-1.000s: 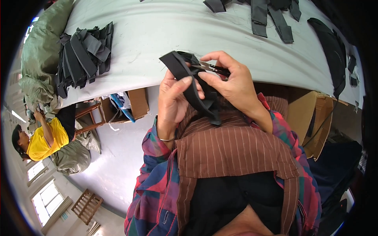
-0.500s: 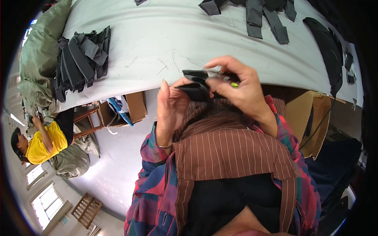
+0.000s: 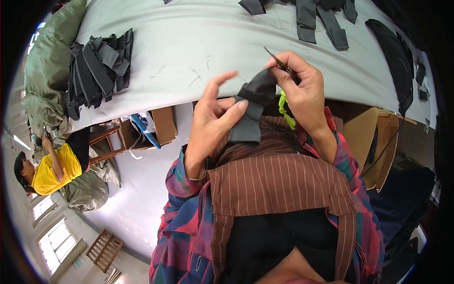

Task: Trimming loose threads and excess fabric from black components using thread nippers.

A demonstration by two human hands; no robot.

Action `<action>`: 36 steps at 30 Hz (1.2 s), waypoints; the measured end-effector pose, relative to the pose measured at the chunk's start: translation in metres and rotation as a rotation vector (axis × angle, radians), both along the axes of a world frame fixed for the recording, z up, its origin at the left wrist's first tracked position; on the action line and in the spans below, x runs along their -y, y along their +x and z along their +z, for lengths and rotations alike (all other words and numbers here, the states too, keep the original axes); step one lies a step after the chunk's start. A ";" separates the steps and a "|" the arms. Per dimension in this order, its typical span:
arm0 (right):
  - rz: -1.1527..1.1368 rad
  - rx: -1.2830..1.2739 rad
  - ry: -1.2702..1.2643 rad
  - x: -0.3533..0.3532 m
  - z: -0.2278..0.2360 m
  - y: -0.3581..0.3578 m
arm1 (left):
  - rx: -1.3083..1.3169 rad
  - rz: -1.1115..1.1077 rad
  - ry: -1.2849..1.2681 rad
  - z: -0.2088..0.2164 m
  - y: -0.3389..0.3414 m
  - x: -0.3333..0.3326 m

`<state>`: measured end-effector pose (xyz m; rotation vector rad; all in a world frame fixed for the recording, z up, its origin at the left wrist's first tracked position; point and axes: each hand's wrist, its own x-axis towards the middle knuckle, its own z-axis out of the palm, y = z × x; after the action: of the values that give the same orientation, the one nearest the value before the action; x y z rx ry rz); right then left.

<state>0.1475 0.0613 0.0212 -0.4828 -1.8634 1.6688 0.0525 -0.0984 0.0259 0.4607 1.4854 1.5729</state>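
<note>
A dark grey fabric strip (image 3: 251, 111) hangs in front of me at the near edge of the table, above my apron. Its middle is pinched under the thumb of my left hand (image 3: 215, 116), while that hand's index finger points up and away. My right hand (image 3: 303, 92) grips the strip's upper end with its fingertips. In the same hand lies a pair of small dark thread snips (image 3: 282, 65), blade pointing up and left. A bright yellow-green ribbon (image 3: 285, 112) dangles below the right palm.
White cloth covers the table (image 3: 189, 42). Dark strips lie in a fanned pile (image 3: 99, 71) at left and in another group (image 3: 307, 23) at the far side. A black fabric piece (image 3: 390, 61) lies at right. Below stands a cardboard box (image 3: 380, 146). A person in yellow (image 3: 59, 170) works at left.
The strip, bunched between both hands before, now hangs stretched out and lower. My right hand has turned, so the snips and ribbon show clearly. My left thumb has come down onto the fabric.
</note>
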 end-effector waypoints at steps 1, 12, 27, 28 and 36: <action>-0.005 0.008 0.033 0.002 0.003 0.001 | -0.109 -0.027 -0.105 -0.003 -0.003 -0.001; 0.105 0.099 0.171 0.022 -0.013 0.016 | 0.075 0.147 0.044 -0.012 -0.002 -0.013; 0.106 0.138 0.433 -0.011 -0.005 0.020 | -0.085 0.111 -0.165 -0.014 -0.009 0.000; 0.118 0.191 0.494 -0.011 -0.003 0.020 | -0.084 0.111 -0.164 -0.014 -0.009 0.000; 0.074 0.141 0.802 -0.010 0.000 0.016 | -0.178 0.057 -0.218 -0.013 -0.009 0.001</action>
<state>0.1631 0.0715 0.0215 -0.1881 -2.4610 0.8093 0.0439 -0.0990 0.0134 0.4442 1.7978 1.4223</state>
